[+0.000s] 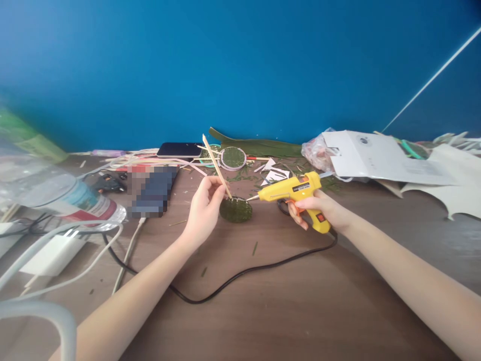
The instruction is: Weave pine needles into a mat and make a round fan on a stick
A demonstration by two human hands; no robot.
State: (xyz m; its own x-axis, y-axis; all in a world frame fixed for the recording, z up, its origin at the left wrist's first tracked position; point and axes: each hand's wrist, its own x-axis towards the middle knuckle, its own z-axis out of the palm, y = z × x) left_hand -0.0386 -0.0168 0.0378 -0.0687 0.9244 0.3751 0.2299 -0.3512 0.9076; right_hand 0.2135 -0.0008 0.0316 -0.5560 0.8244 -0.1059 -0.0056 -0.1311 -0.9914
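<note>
- Gluing step, by the look of it: the left hand [205, 208] pinches a thin wooden stick [217, 165] upright against a green disc [236, 210] mid-bench.
- The right hand [323, 208] grips a yellow glue gun [296, 190], its nozzle just beside the disc.
- The next move likely needs a steady nozzle.
- The gun's label is too small to read.

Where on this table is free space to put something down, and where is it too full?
Bare brown wooden tabletop lies between the two forearms, crossed only by the black power cord. Another bare patch lies below the white paper sheets. Crowded: the left edge with the white cables, and the back with the green woven disc.
</note>
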